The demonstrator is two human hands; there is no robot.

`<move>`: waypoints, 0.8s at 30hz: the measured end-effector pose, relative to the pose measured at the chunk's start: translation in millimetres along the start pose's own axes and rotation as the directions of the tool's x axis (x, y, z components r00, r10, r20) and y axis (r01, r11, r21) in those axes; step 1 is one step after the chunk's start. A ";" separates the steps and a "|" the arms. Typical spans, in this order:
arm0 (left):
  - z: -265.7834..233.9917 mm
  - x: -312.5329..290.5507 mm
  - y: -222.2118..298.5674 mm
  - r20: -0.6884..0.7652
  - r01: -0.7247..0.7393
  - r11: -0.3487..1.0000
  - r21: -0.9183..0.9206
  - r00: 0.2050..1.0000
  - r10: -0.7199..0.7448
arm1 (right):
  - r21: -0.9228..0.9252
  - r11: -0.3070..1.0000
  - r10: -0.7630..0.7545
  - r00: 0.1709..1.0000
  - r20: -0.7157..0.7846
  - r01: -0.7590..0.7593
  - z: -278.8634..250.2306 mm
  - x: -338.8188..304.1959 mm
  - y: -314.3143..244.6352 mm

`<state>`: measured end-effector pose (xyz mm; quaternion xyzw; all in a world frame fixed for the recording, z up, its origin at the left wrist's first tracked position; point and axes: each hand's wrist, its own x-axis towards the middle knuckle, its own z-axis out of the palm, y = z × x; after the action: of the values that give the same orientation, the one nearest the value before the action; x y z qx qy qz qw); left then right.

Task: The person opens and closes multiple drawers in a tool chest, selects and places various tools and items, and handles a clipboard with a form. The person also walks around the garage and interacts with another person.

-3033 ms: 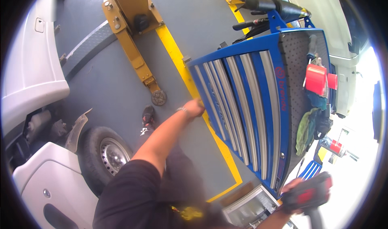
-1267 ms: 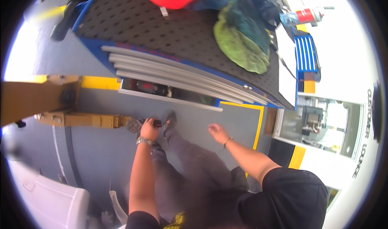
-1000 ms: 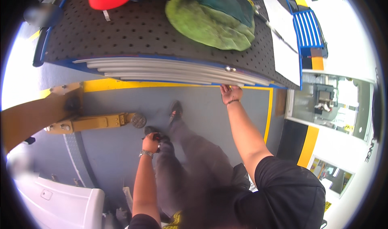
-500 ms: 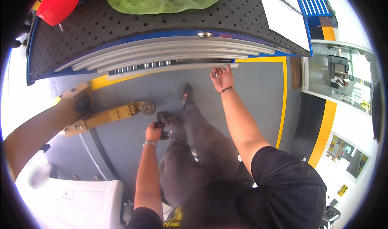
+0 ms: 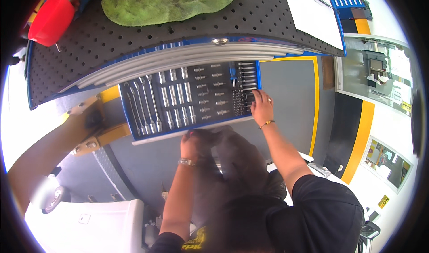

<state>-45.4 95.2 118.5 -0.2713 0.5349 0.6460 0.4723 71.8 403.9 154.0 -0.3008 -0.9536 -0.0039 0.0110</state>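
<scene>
A shallow tool drawer (image 5: 147, 140) stands pulled out of the blue cabinet. In its dark foam lie combination wrenches (image 5: 154, 102) at the left, rows of chrome sockets (image 5: 173, 96) in the middle, smaller sockets, a blue-handled screwdriver (image 5: 233, 72) and small bits (image 5: 239, 102) toward the right. My right hand (image 5: 262, 104) is at the drawer's right end, fingers stretched over its rim beside the bits, holding nothing visible. Just in front of the drawer's front edge, my left hand (image 5: 191, 146) is closed round a black object, which blends into my dark trousers; its kind is unclear.
Above the drawer, the black perforated worktop (image 5: 170, 29) bears a green cloth (image 5: 170, 3), a red bowl (image 5: 52, 18) and white paper (image 5: 310, 12). A yellow-brown lift arm (image 5: 53, 141) stands at the left, above a white panel (image 5: 89, 226). A yellow line (image 5: 315, 101) crosses the floor.
The drawer has come out toward me, revealing its tools. My right hand has moved from its front edge to its right end. My left hand has risen toward the drawer with the black object.
</scene>
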 end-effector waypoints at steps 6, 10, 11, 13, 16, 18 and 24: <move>-11.5 -14.0 -17.5 -0.123 0.113 0.990 -0.078 0.985 -0.122 | 0.142 0.983 -0.175 0.822 0.541 0.115 -9.2 28.4 30.7; -29.7 -8.2 -37.2 -0.145 0.160 0.987 -0.027 0.976 -0.162 | 0.130 0.985 -0.163 0.865 0.475 0.115 -11.3 24.6 32.3; -32.5 -7.6 -42.3 -0.148 0.165 0.985 -0.045 0.974 -0.170 | 0.144 0.986 -0.141 0.859 0.493 0.079 -10.9 24.4 32.0; -36.0 -5.7 -49.9 -0.148 0.160 0.984 -0.073 0.974 -0.169 | 0.168 0.986 -0.094 0.866 0.491 0.013 -11.2 26.3 29.4; -36.9 -4.2 -55.9 -0.160 0.156 0.984 -0.092 0.973 -0.169 | 0.043 0.991 -0.137 0.916 0.378 0.130 -15.8 31.5 16.0; -35.4 -3.7 -55.7 -0.178 0.165 0.983 -0.076 0.968 -0.177 | 0.149 0.977 -0.177 0.972 0.153 0.154 -19.3 34.8 -3.8; -22.1 -3.2 -49.0 -0.170 0.197 0.977 -0.080 0.963 -0.209 | 0.263 0.909 -0.379 0.905 0.193 0.324 -2.4 47.7 -81.6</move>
<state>-3.4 72.4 93.7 -0.3956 0.5236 0.5839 0.4778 -14.0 364.4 157.4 -0.1179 -0.9808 0.1381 -0.0710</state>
